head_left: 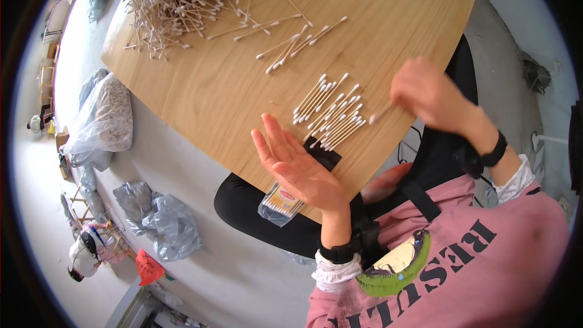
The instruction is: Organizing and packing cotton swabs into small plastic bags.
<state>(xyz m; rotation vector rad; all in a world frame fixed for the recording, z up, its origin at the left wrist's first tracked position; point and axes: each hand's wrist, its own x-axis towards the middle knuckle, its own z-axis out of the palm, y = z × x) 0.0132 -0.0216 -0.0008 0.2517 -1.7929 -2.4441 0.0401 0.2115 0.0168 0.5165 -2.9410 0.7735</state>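
Loose row of cotton swabs on the wooden table, lying between the two hands, just beyond the left fingertips. Left hand open, fingers loosely spread and pointing away from the body, nothing in its grasp; swab packet just below it at the table edge. Right hand motion-blurred, fingers curled in, a single swab jutting from them toward the row; wrist bent, forearm angled in from lower right.
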